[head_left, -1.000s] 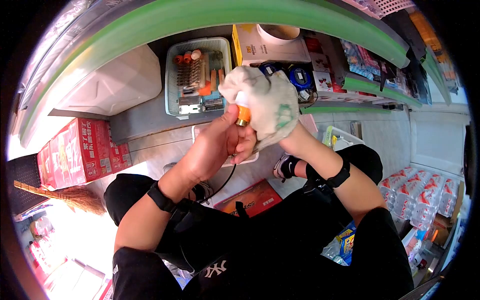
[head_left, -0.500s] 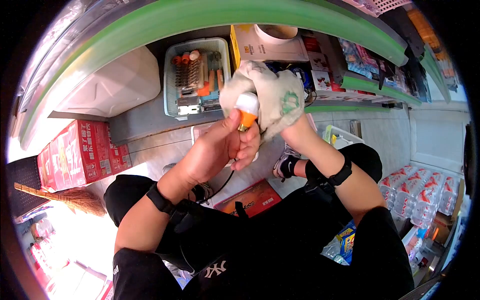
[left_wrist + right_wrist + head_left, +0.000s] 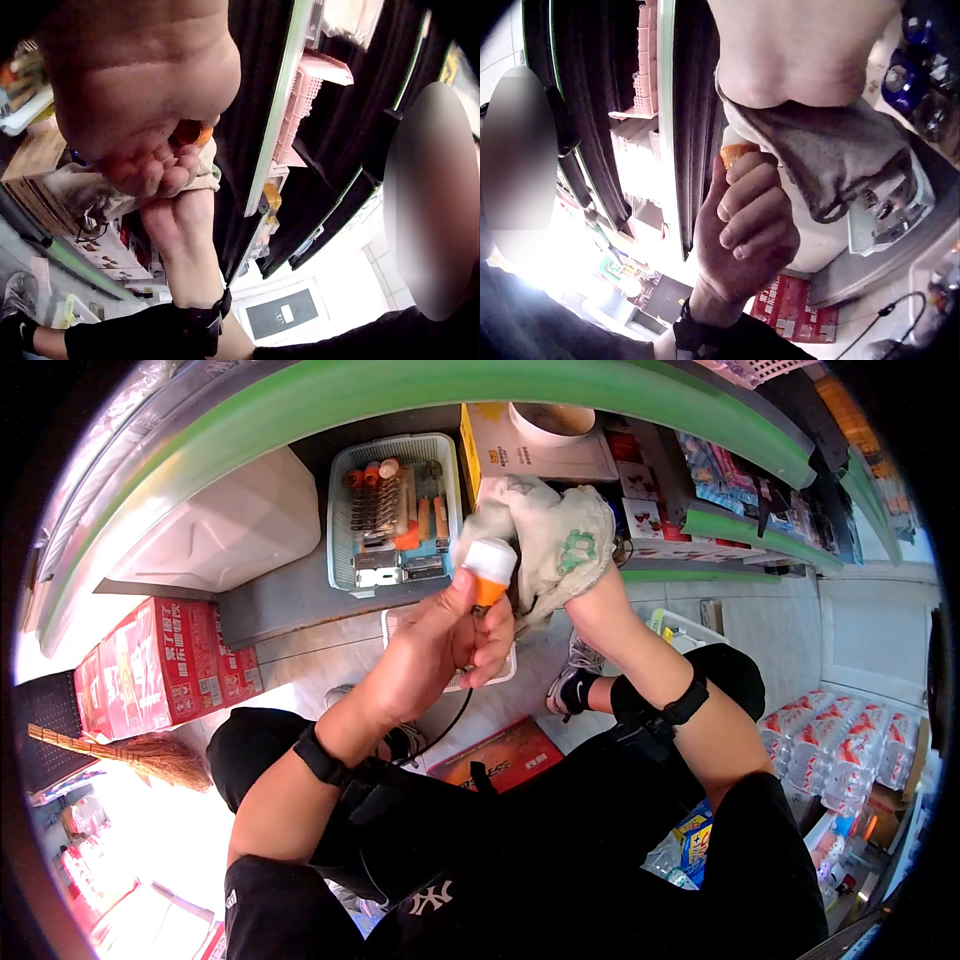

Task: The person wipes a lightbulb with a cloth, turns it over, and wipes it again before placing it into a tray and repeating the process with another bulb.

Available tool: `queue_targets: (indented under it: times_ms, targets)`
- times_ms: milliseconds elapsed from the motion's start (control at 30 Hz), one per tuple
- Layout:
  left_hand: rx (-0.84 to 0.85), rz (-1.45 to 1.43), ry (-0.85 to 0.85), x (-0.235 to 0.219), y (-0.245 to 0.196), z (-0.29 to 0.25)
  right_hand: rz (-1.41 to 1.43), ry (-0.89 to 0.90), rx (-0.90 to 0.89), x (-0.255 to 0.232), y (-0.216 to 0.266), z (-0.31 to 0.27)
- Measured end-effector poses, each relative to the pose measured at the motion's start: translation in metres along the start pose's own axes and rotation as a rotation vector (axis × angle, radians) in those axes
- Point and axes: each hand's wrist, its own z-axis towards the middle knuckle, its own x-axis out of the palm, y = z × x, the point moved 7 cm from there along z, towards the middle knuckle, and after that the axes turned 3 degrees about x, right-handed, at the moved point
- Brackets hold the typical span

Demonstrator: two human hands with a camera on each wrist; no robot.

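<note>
Pinching the light bulb (image 3: 488, 578), the left hand (image 3: 438, 650) angles toward the cloth (image 3: 565, 540) over the right hand (image 3: 171, 225), whose fingers I cannot judge. The left wrist view misses the white dome (image 3: 491, 556) the head view shows.

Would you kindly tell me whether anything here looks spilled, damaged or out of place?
Nothing looks spilled, and the bulb in the left hand shows no visible damage. Slightly odd: the white bowl sits unboxed on a carton beside boxed goods.
</note>
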Motion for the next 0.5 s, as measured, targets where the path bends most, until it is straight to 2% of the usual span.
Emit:
queue_targets:
  times_ms: [100,167,233,300,400,433,500]
  targets:
    - [-0.019,-0.099,0.006,-0.005,0.0,0.001,0.02,0.171,-0.018,0.011,-0.006,0.0]
    - [-0.056,-0.103,0.006,-0.005,0.001,0.001,0.013,0.249,0.072,0.028,-0.018,0.008]
    - [-0.099,-0.064,0.003,-0.001,0.002,0.001,-0.029,0.25,0.077,0.031,-0.009,0.006]
    - [-0.086,0.001,-0.057,-0.004,0.003,0.003,-0.108,0.173,-0.006,0.023,0.014,-0.002]
    - [-0.068,0.115,-0.11,-0.008,0.004,0.002,-0.233,0.096,-0.189,0.019,0.012,-0.002]
    - [-0.062,0.156,-0.122,-0.01,0.004,0.001,-0.188,0.085,-0.103,0.015,0.007,-0.002]
    - [-0.04,0.123,-0.021,-0.008,0.009,0.003,-0.098,0.062,0.07,0.007,0.001,-0.004]
